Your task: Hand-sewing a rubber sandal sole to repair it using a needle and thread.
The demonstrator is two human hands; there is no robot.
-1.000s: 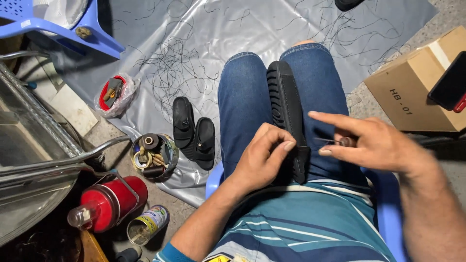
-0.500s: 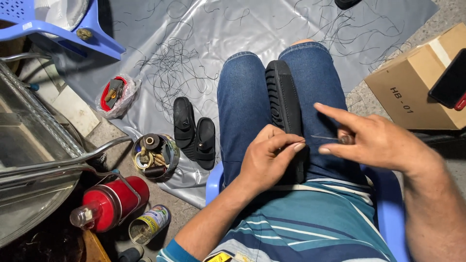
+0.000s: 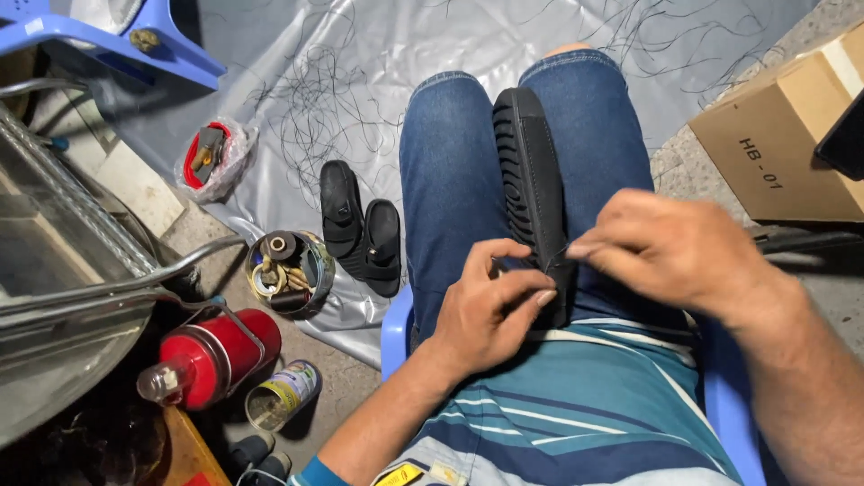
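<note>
Head view: a black shoe sole (image 3: 531, 189) is seen lying along the person's lap, wedged between the two thighs in blue jeans (image 3: 450, 180). Its long axis runs from the waist out toward the knees, with one rounded end pointing away from the body and the ribbed edge turned up and to the left. The near end is covered by the hands.

Compared with half a second ago, the right hand (image 3: 670, 256) has been brought in from well out at the right to just beside the sole's near end, fingers pinched together on what seems to be a thin thread or needle; the item itself is too fine to be made out. The gap between the hands has thus been closed. The left hand (image 3: 490, 310) is curled shut over the sole's near end, pressing it against the lap, much as before. This is judged to be one stitch drawn tight and the next being set at the same spot.

On the floor to the left, a pair of black sandals (image 3: 360, 225) and a round tin of thread spools (image 3: 288, 270) are seen on and beside a grey sheet (image 3: 270, 54).
</note>
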